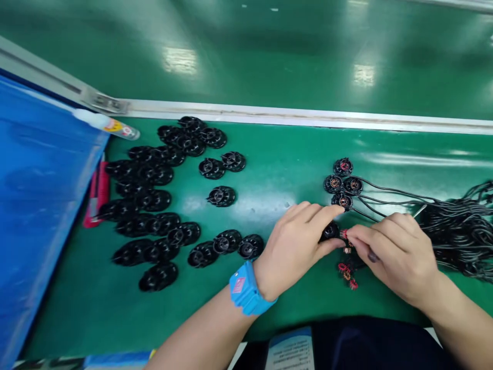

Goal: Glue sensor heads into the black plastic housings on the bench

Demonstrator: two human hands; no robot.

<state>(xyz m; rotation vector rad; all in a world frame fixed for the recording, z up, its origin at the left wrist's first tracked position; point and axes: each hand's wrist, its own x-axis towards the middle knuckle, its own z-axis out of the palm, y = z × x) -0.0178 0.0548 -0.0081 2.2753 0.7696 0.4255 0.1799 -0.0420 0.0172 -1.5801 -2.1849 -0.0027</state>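
My left hand (295, 241), with a blue watch on its wrist, pinches a round black plastic housing (330, 231) between thumb and index finger. Close beside it, my right hand (393, 254) is closed on a small red wound coil (344, 234), held at the housing's right side; whether the two touch I cannot tell. Below the hands lie several loose red and copper coils (347, 275). Just above them sit several housings fitted with coils (342, 201), with black cables running off to the right.
Many empty black housings (157, 223) stand in rows on the green mat (96, 308) at left. A red cutter knife (100, 190) and a glue bottle (111, 126) lie by the blue panel (34, 169). Bundled black cables (466, 231) are at right. A white rail (239, 113) crosses behind.
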